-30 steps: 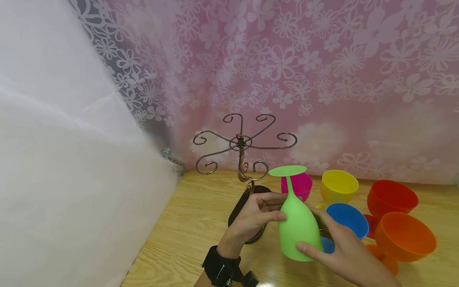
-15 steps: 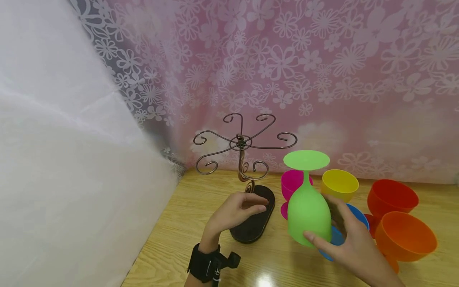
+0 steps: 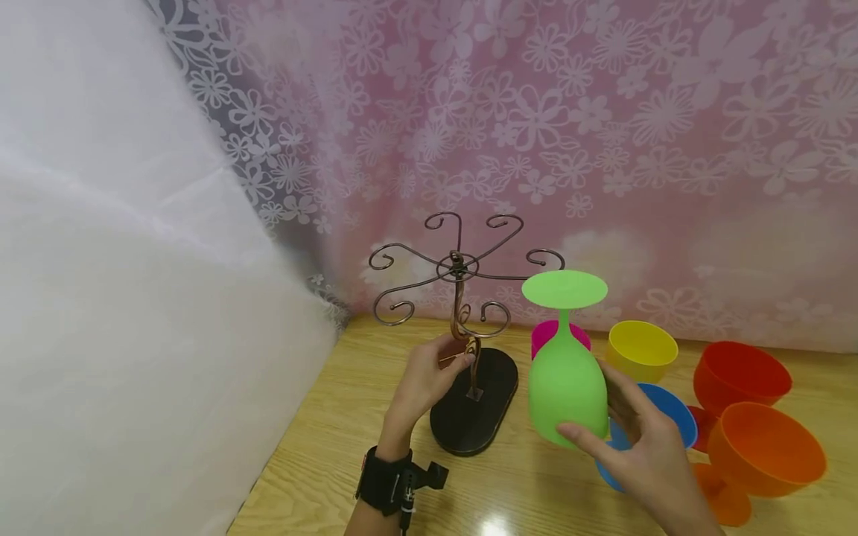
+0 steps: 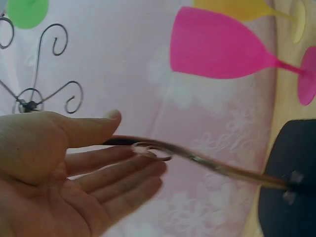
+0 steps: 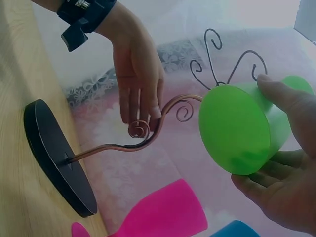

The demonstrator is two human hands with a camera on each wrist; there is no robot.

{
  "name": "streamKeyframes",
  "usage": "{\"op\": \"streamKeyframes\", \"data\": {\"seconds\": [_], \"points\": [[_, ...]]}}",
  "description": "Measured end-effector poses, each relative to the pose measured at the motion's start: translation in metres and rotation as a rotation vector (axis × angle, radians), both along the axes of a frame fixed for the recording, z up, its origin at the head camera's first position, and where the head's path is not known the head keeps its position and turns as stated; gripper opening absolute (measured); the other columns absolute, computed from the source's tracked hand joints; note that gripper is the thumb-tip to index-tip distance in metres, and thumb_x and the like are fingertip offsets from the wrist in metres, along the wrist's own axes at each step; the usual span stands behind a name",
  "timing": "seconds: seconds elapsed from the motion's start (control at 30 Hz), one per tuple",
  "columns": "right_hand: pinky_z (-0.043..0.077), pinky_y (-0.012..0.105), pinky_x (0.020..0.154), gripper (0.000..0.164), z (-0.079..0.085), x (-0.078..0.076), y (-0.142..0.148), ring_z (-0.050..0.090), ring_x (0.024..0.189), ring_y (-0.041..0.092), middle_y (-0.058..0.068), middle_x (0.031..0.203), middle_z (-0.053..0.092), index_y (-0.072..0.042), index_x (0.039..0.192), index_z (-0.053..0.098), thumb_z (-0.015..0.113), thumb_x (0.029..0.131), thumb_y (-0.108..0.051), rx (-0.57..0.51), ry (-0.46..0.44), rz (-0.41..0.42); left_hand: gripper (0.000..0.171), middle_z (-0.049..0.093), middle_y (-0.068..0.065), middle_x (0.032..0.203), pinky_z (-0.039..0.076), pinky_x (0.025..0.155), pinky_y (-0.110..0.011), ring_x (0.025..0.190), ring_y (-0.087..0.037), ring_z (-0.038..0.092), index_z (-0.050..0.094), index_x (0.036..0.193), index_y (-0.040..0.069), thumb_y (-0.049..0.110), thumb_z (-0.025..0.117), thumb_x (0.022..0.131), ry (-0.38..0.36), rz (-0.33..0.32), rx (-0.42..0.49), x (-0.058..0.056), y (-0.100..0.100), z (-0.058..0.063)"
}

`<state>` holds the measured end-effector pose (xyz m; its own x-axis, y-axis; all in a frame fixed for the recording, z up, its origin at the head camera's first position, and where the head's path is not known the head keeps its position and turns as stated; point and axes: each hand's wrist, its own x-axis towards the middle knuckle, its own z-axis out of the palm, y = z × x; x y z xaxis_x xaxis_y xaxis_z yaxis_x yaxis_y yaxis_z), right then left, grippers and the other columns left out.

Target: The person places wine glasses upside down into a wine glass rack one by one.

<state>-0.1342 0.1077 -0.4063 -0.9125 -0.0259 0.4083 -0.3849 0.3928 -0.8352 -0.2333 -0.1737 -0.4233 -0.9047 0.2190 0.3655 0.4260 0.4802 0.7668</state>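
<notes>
The goblet is green, the curtain white-flowered pink.

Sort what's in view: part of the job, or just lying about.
In hand:
green plastic-looking goblet, inverted in the right hand
bronze metal scroll rack on an oval black base, at the left hand

Apparently just standing by:
stemmed, plastic-looking magenta goblet, yellow goblet, blue goblet, red goblet, orange goblet

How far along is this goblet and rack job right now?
Done: the green goblet is lifted and upside down. In hand: the right hand holds it near the rack; the left hand is at the post. Probably left: hanging all six, since the rack holds none and the pink, yellow, blue, red and orange goblets stand on the table.
</notes>
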Motion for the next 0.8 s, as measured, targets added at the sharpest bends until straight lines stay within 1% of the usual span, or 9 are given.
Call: {"op": "streamKeyframes", "data": {"seconds": [0.17, 0.27, 0.33, 0.53, 0.6, 0.67, 0.7, 0.77, 0.8], "points": [[0.041, 0.005, 0.092, 0.087, -0.002, -0.004, -0.011, 0.059, 0.128, 0.037, 0.017, 0.142, 0.059, -0.012, 0.155, 0.044, 0.090, 0.081, -0.023, 0.013, -0.019, -0.005, 0.029, 0.072, -0.018, 0.122, 0.058, 0.092, -0.033, 0.114, -0.030, 0.070, 0.068, 0.126, 0.000, 0.003, 0.070, 0.097, 0.002, -0.020, 0.132, -0.010, 0.007, -0.010], [0.040, 0.005, 0.092, 0.086, -0.002, -0.007, -0.016, 0.059, 0.128, 0.040, 0.017, 0.142, 0.058, -0.012, 0.154, 0.045, 0.089, 0.082, -0.027, 0.015, -0.025, 0.004, 0.029, 0.072, -0.019, 0.121, 0.058, 0.093, -0.035, 0.114, -0.032, 0.069, 0.068, 0.125, -0.001, -0.002, 0.069, 0.096, 0.000, -0.012, 0.222, -0.014, 0.011, -0.016], [0.040, 0.005, 0.092, 0.086, -0.002, -0.009, -0.019, 0.058, 0.128, 0.040, 0.017, 0.143, 0.058, -0.011, 0.154, 0.044, 0.089, 0.082, -0.027, 0.015, -0.023, 0.017, 0.029, 0.072, -0.019, 0.120, 0.059, 0.091, -0.036, 0.112, -0.033, 0.070, 0.069, 0.124, -0.001, -0.005, 0.069, 0.095, 0.021, 0.001, 0.251, -0.016, 0.014, -0.020], [0.041, 0.008, 0.094, 0.088, -0.004, -0.017, -0.024, 0.059, 0.128, 0.040, 0.015, 0.144, 0.058, -0.011, 0.155, 0.044, 0.090, 0.081, -0.027, 0.018, 0.006, 0.035, 0.028, 0.072, -0.019, 0.118, 0.059, 0.091, -0.040, 0.109, -0.035, 0.071, 0.069, 0.122, -0.004, -0.009, 0.066, 0.095, 0.083, 0.023, 0.257, -0.024, 0.022, -0.026], [0.047, 0.019, 0.097, 0.089, -0.003, -0.020, -0.027, 0.058, 0.128, 0.040, 0.014, 0.144, 0.058, -0.013, 0.155, 0.044, 0.090, 0.081, -0.028, 0.027, 0.014, 0.039, 0.029, 0.071, -0.022, 0.119, 0.059, 0.092, -0.041, 0.111, -0.037, 0.070, 0.067, 0.123, -0.009, -0.012, 0.066, 0.093, 0.085, 0.021, 0.273, -0.024, 0.024, -0.025], [0.051, 0.033, 0.099, 0.089, -0.003, -0.022, -0.030, 0.058, 0.129, 0.041, 0.014, 0.145, 0.058, -0.014, 0.156, 0.043, 0.090, 0.081, -0.031, 0.036, 0.011, 0.046, 0.030, 0.070, -0.027, 0.119, 0.058, 0.092, -0.041, 0.112, -0.041, 0.068, 0.066, 0.121, -0.013, -0.016, 0.066, 0.091, 0.081, 0.017, 0.289, -0.020, 0.025, -0.019], [0.052, 0.037, 0.098, 0.089, -0.004, -0.023, -0.032, 0.058, 0.129, 0.040, 0.014, 0.145, 0.058, -0.015, 0.156, 0.043, 0.090, 0.081, -0.032, 0.045, 0.010, 0.046, 0.030, 0.069, -0.028, 0.119, 0.058, 0.092, -0.041, 0.113, -0.042, 0.068, 0.065, 0.121, -0.015, -0.017, 0.066, 0.090, 0.078, 0.018, 0.300, -0.017, 0.026, -0.015], [0.055, 0.040, 0.096, 0.090, -0.004, -0.026, -0.036, 0.061, 0.125, 0.038, 0.013, 0.143, 0.059, -0.015, 0.155, 0.044, 0.090, 0.081, -0.033, 0.061, 0.025, 0.052, 0.030, 0.069, -0.029, 0.118, 0.058, 0.091, -0.039, 0.113, -0.042, 0.067, 0.065, 0.119, -0.017, -0.018, 0.066, 0.089, 0.078, 0.028, 0.321, -0.010, 0.027, -0.009], [0.056, 0.034, 0.094, 0.090, -0.005, -0.027, -0.038, 0.062, 0.124, 0.037, 0.012, 0.143, 0.059, -0.014, 0.155, 0.044, 0.091, 0.080, -0.033, 0.066, 0.035, 0.055, 0.029, 0.069, -0.030, 0.118, 0.059, 0.090, -0.038, 0.112, -0.043, 0.068, 0.065, 0.118, -0.017, -0.018, 0.066, 0.089, 0.086, 0.032, 0.329, -0.011, 0.027, -0.011]]}}
